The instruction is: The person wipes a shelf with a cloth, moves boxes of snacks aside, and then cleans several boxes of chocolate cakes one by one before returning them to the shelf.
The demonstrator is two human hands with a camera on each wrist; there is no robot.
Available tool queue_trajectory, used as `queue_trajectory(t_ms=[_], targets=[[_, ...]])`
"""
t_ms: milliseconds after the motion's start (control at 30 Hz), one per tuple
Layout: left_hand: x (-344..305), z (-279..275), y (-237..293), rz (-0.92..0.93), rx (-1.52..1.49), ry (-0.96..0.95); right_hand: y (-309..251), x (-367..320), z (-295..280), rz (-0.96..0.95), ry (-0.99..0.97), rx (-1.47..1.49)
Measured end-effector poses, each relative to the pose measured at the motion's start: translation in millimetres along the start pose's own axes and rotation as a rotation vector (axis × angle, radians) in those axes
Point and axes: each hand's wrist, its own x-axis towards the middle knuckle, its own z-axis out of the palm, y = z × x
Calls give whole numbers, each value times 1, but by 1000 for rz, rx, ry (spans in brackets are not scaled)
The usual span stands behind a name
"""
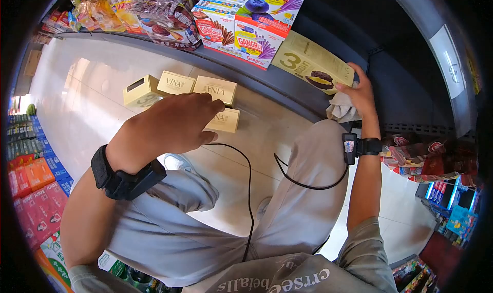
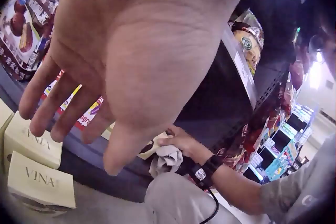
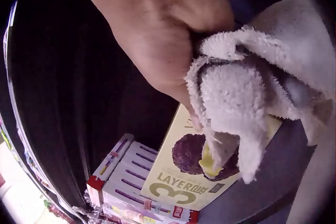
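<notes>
My left hand (image 1: 172, 123) hovers over the small cream VINA boxes (image 2: 41, 182) on the floor, its fingers extended and its palm bare in the left wrist view. The hand partly hides these boxes in the head view. At the shelf, my right hand (image 1: 363, 94) is at the right end of a larger cream box (image 1: 313, 62) with a dark round pastry printed on it, thumb on the front and fingers over the end. The same hand holds a crumpled white cloth (image 3: 236, 98), which hangs over part of that box in the right wrist view.
Gangrui boxes (image 1: 262, 44) stand stacked left of the larger cream box on the dark low shelf (image 1: 246, 69). Bagged snacks (image 1: 164, 15) lie farther left. A black cable (image 1: 250, 190) loops over the person's legs. More goods (image 1: 41, 205) line the left side.
</notes>
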Motion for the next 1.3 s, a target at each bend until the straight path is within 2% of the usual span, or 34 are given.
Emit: queue_trajectory(t_ms=[67, 167, 267, 333, 367, 433, 467, 500, 567, 600, 700, 733, 833, 867, 900, 1000, 1067, 1100, 1133, 1167, 1233, 1300], targets=[[3, 1, -1, -7, -29, -44, -13, -2, -5, 38, -40, -33], [9, 14, -8, 27, -38, -39, -18, -5, -7, -27, -62, -121], [17, 20, -10, 11, -13, -93, -7, -14, -15, -111, 97, -249], [20, 21, -7, -13, -1, -90, -18, -24, -28, -23, 149, -249], [21, 23, -7, -25, 5, -89, -28, -32, -39, 22, 174, -249], [36, 71, -22, -60, 248, 84, -99, -82, -60, 59, 241, -363], [45, 93, -28, -76, 373, 171, -119, -101, -67, -40, 226, -385], [49, 101, -29, -84, 390, 151, -137, -118, -73, -137, 212, -404], [57, 112, -32, -94, 432, 103, -184, -154, -78, -102, 164, -136], [63, 125, -37, -107, 467, 194, -201, -168, -80, -108, 147, 43], [73, 138, -47, -21, 589, 274, -219, -192, -62, -93, 46, 483], [77, 142, -50, 20, 648, 382, -222, -195, -55, -94, -31, 569], [80, 128, -46, 13, 544, 302, -231, -178, -21, -92, -394, 724], [73, 116, -40, 32, 477, 293, -232, -170, -12, -99, -461, 785], [74, 118, -46, 56, 588, 382, -230, -162, -4, -98, -477, 898], [16, 41, -8, 81, -945, 437, -235, -134, 2, -148, -445, 1131], [-5, -15, 14, -112, -579, 278, -232, -114, 0, -174, -398, 1196], [-16, -33, 27, -342, -527, 204, -227, -103, 1, -179, -372, 1207], [-28, -33, 20, -205, -543, 332, -222, -96, 4, -191, -348, 1221], [-36, -35, 21, -201, -743, 382, -214, -92, 10, -139, -316, 1282], [-41, -36, 27, -168, -1149, 485, -197, -87, 29, -105, -179, 1173], [-39, -38, 33, -127, -1280, 511, -189, -81, 62, -279, 93, 863]])
